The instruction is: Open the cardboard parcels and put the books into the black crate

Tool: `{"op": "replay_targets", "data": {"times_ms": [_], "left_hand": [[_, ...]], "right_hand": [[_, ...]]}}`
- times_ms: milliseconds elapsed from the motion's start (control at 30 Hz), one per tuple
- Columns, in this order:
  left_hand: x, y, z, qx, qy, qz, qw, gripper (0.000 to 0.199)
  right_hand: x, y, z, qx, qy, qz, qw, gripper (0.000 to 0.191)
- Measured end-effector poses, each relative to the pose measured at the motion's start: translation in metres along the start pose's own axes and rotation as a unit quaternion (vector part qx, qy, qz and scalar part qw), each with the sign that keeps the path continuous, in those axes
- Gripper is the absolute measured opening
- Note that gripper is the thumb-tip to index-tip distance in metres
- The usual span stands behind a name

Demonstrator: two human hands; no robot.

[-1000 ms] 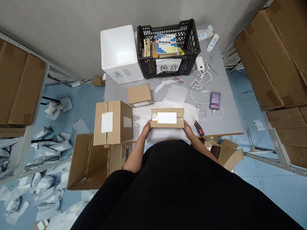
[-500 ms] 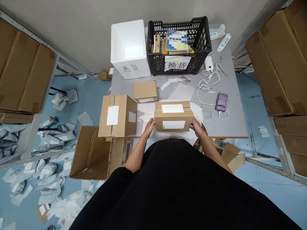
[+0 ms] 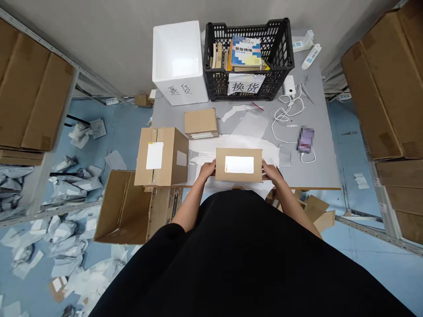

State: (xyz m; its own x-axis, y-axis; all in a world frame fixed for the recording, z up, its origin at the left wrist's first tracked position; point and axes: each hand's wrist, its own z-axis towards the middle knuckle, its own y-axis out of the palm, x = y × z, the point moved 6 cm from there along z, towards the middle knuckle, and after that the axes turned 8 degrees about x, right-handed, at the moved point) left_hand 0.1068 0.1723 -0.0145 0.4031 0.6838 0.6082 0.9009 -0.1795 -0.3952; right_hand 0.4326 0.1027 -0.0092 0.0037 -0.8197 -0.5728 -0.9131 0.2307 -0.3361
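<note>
1. The left hand (image 3: 207, 170) grips the left end of the cardboard box (image 3: 239, 174).
2. The right hand (image 3: 272, 172) grips its right end.
3. The cardboard box is between both hands, over the white sheet (image 3: 244, 141) near the front edge of the table (image 3: 310, 174), its white label (image 3: 239, 164) facing up.
4. A large box (image 3: 180, 158) stands to its left; a small box (image 3: 200, 121) lies beyond, near the large box.

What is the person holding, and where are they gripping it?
A cardboard box with a white label, gripped at its two short ends: left hand at one, right hand at the other.
</note>
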Motion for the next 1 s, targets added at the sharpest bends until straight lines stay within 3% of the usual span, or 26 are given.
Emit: {"op": "replay_targets", "data": {"times_ms": [167, 333, 567, 700, 833, 1000], "left_hand": [[-0.019, 0.012, 0.018, 0.013, 0.029, -0.018, 0.999, 0.040], [-0.036, 0.015, 0.022, 0.008, 0.070, -0.069, 0.995, 0.031], [-0.054, 0.020, 0.026, 0.014, 0.076, -0.128, 0.989, 0.032], [-0.059, 0.013, 0.032, 0.004, 0.102, -0.121, 0.987, 0.049], [-0.063, 0.009, 0.036, -0.045, 0.104, -0.160, 0.981, 0.062], [-0.064, 0.025, 0.027, -0.163, 0.064, -0.292, 0.940, 0.083]], "right_hand": [[0.002, 0.007, 0.014, 0.010, -0.015, 0.015, 1.000, 0.030], [0.016, 0.008, 0.015, -0.003, -0.049, 0.054, 0.997, 0.019], [0.043, 0.016, 0.012, -0.022, -0.067, 0.133, 0.989, 0.029], [0.044, 0.021, 0.012, -0.061, -0.075, 0.149, 0.984, 0.042], [0.038, 0.027, 0.009, -0.123, -0.080, 0.167, 0.975, 0.049], [0.036, 0.028, 0.007, -0.158, -0.073, 0.168, 0.970, 0.053]]}}
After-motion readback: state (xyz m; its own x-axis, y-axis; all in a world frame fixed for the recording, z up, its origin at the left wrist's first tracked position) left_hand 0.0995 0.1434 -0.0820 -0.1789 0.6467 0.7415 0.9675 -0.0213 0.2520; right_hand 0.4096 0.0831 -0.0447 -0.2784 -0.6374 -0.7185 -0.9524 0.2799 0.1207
